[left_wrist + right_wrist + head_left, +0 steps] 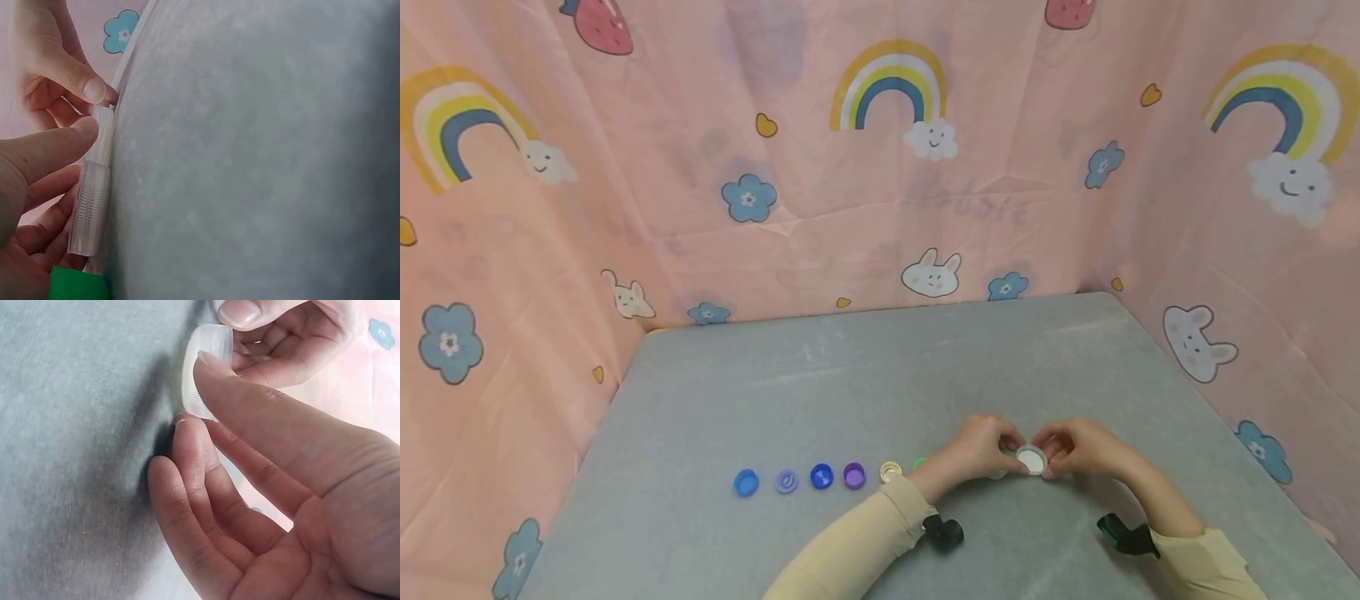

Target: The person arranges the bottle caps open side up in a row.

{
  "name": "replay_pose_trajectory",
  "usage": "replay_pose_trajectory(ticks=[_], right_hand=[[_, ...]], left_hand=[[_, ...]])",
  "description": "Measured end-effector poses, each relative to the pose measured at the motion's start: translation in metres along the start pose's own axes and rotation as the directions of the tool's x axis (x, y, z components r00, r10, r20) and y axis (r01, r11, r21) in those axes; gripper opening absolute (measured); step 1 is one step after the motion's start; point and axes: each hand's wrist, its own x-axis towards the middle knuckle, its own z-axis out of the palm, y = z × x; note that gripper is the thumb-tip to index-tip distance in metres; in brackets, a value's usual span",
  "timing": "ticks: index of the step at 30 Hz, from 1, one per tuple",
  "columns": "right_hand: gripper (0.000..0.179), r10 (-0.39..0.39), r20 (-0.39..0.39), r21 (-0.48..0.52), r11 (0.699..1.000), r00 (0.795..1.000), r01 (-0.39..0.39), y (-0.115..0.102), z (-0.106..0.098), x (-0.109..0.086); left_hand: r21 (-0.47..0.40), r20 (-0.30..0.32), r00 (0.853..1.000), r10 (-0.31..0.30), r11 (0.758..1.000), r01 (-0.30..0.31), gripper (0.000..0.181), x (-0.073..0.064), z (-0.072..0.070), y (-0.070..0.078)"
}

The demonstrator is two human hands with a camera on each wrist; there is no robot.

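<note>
A white bottle cap point(1032, 461) with a ribbed side lies at the table surface between both hands. My left hand point(983, 448) pinches its left side, thumb toward me and fingertips at the far edge. From the other side my right hand point(1084, 448) holds the same cap; the right wrist view shows the thumb against its ribbed wall and the fingertips at its lower end. A second translucent ribbed cap point(89, 209) sits beside the first, partly hidden under my left hand in the head view. Beyond it is a green cap point(78, 284), mostly covered by the left forearm from above.
A row of caps runs left along the grey table point(850, 383): gold point(891, 472), purple point(854, 476), dark blue point(822, 476), lilac point(786, 481) and blue point(747, 482). Pink printed curtain point(820, 250) encloses the table's back and sides.
</note>
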Motion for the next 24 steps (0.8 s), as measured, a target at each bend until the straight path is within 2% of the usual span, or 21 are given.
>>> replay_pose_trajectory(ticks=[13,15,17,21,24], right_hand=[[0.041,0.019,0.028,0.029,0.999,0.999,-0.02,0.0,-0.003,0.0],[0.042,0.026,0.035,0.035,0.999,0.999,-0.027,-0.001,-0.004,0.0],[0.042,0.031,0.041,0.034,0.999,0.999,-0.033,-0.001,-0.005,0.0],[0.04,0.053,0.006,-0.018,0.998,0.999,-0.053,-0.006,-0.008,0.002],[0.039,0.068,-0.085,-0.091,0.993,0.994,-0.076,-0.013,-0.008,0.005]], left_hand=[[0.008,0.02,1.0,-0.009,1.0,0.009,0.028,0.001,0.0,0.0],[-0.019,0.021,1.0,-0.014,1.0,0.014,0.029,0.001,-0.001,0.0],[-0.082,0.018,0.999,-0.026,0.996,0.028,0.031,-0.001,-0.003,-0.001],[-0.215,-0.011,0.998,-0.056,0.975,0.052,0.036,-0.01,-0.016,-0.007],[-0.185,-0.075,0.995,-0.059,0.982,0.044,0.037,-0.019,-0.033,-0.015]])
